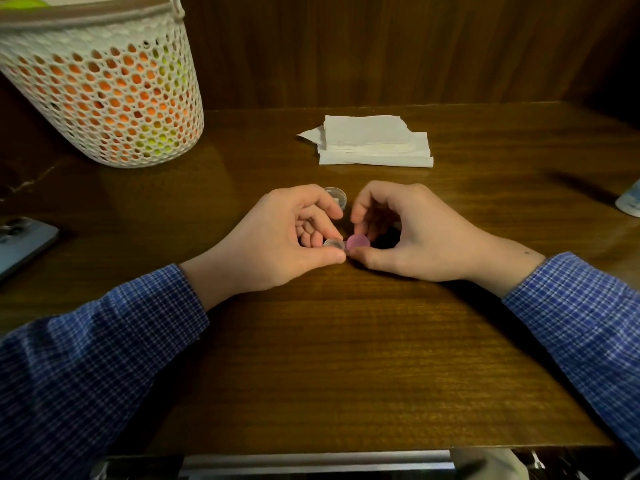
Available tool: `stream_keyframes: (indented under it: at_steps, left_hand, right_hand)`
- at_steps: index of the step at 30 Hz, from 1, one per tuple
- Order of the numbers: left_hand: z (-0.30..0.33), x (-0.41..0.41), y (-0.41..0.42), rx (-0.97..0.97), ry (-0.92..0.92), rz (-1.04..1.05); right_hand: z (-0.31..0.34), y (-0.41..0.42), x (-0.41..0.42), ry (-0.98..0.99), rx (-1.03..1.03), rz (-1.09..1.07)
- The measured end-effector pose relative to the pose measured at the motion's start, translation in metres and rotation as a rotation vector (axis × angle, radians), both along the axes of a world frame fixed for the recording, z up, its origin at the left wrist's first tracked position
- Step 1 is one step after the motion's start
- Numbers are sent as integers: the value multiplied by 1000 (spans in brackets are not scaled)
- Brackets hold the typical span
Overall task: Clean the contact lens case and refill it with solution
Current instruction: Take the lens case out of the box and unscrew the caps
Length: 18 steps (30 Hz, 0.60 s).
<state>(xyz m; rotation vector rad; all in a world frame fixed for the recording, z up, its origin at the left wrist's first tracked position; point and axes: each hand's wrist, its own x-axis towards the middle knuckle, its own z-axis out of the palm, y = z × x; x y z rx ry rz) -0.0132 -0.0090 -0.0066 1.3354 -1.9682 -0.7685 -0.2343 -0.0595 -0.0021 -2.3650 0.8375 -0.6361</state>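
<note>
The small contact lens case (335,244) lies on the wooden desk between my two hands. Its left well is clear and uncapped. My left hand (287,242) pinches that clear well between thumb and fingers. On the right well sits a pink cap (357,242), and my right hand (408,233) grips it with thumb and fingertips. A loose clear cap (336,196) rests on the desk just behind my left fingers. At the far right edge a white bottle (631,201) is only partly in view.
A stack of white tissues (372,142) lies behind the hands. A white mesh basket (104,95) with orange and yellow contents stands at the back left. A phone (20,245) lies at the left edge. A wooden wall closes the back.
</note>
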Motion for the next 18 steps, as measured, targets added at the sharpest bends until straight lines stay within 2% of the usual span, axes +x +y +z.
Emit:
stream_keyframes:
  at_steps: [6,13,18]
  left_hand:
    - [0,0,-1,6,11,-4]
    - [-1,0,-1,1,13,-7]
    - [0,0,-1,6,25,-27]
  right_hand:
    - [4,0,-3,2,51,53]
    - [0,3,2,16,-28,-23]
    - [5,0,-2,28,20,61]
